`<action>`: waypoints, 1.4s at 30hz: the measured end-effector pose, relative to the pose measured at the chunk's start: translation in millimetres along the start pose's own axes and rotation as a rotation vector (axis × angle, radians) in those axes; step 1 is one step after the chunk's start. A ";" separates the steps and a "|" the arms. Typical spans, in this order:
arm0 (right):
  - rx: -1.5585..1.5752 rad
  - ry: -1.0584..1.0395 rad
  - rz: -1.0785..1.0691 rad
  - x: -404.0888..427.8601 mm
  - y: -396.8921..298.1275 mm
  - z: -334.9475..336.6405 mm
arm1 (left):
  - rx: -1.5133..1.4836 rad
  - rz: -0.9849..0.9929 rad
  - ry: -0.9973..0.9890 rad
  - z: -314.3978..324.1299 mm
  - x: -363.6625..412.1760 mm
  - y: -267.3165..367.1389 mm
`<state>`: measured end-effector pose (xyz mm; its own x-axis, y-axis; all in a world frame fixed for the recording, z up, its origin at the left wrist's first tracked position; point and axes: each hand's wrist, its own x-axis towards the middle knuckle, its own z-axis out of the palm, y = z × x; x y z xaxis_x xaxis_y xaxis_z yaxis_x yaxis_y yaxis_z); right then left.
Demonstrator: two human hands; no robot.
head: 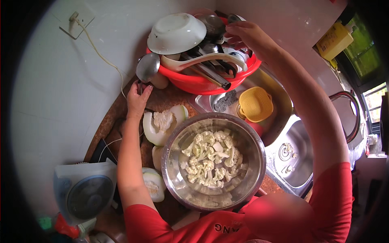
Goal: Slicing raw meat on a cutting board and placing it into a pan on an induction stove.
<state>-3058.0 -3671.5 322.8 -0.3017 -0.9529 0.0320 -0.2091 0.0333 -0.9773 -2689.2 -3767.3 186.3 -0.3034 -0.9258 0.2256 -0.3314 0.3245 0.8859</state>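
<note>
My left hand grips the handle of a metal ladle, whose rounded bowl is up beside a red plastic basin. The basin is heaped with dishes and utensils: an upturned white bowl, a cream-coloured ladle and dark metal pieces. My right hand reaches over the basin's right side with bent fingers; whether it holds anything cannot be told. Nearest my body is a large stainless steel bowl with cauliflower florets in it.
Cut pieces of pale melon lie left of the steel bowl. Right are a double sink, a yellow plastic basket and a curved faucet. A blue and white appliance stands lower left; a cord hangs from the wall socket.
</note>
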 end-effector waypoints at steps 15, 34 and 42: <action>0.537 -0.058 0.571 85.0 28.2 59.2 | -0.213 -0.022 0.021 6.1 -12.1 -0.4; 1.032 0.679 0.258 -138.8 -0.8 -87.0 | 0.014 0.000 -0.115 0.1 30.5 7.3; 0.854 0.781 0.310 -320.1 83.3 -137.1 | -0.021 -0.046 -0.084 -6.4 39.6 1.1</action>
<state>-3106.4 -3322.4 259.8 -0.7753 -0.4889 -0.3999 0.5681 -0.2630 -0.7798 -2695.8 -3804.8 198.8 -0.3623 -0.9198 0.1508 -0.3280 0.2773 0.9031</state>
